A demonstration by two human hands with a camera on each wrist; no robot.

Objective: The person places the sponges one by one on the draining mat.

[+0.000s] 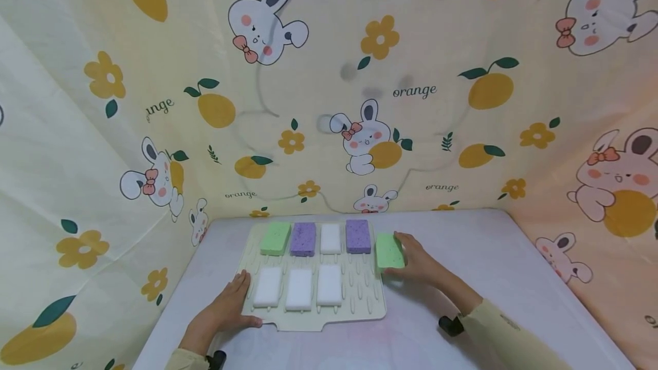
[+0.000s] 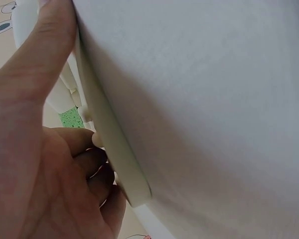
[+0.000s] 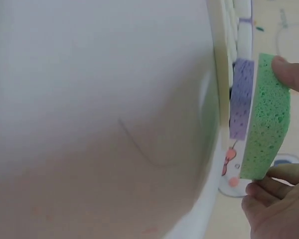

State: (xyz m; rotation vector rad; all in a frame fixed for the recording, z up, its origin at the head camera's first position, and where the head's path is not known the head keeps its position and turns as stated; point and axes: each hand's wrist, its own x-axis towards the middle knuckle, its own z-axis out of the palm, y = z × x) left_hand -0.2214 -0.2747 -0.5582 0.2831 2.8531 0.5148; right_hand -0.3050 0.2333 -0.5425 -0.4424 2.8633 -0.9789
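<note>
1. Resting at the near left: left hand (image 1: 226,307), fingers lying straight along the left edge of the tray (image 1: 367,301) and thumb stretching along its near edge, pressing rather than clasping; gripping nothing.
2. Showing in the left wrist view: thumb lying on the thin, rounded cream rim of the tray (image 2: 114,149), other fingers curling loosely beside it.
3. Lying flat on a smooth, pale lavender table (image 1: 493,267): cream tray, rectangular, soft-cornered, moulded with rows of small raised oval ribs.
4. Sitting in the near row on the tray: three white sponges (image 1: 300,288), smooth, fine-grained, rectangular blocks with rounded corners, lying side by side.
5. Sitting in the far row, left to right: light green sponge (image 1: 276,238), coarse and porous; purple sponge (image 1: 303,238), speckled with pores; small white sponge (image 1: 330,238); second purple sponge (image 1: 358,236).
6. Reaching in from the near right: right hand (image 1: 418,261), pinching the held green sponge (image 1: 389,251) by its ends, thumb on the near end and fingers on the far end.
7. Hovering or resting at the tray's right edge, just right of the second purple sponge: held green sponge; not telling from the head view whether touching the table.
8. Appearing in the right wrist view: held green sponge (image 3: 265,119), a thick slab with open, pitted pores, a fingertip at one end and curled fingers at the other, with a purple sponge (image 3: 241,99) just behind it.
9. Hanging around the far and side edges: soft yellow cloth backdrop (image 1: 329,73), printed with rabbits, oranges and flowers.
</note>
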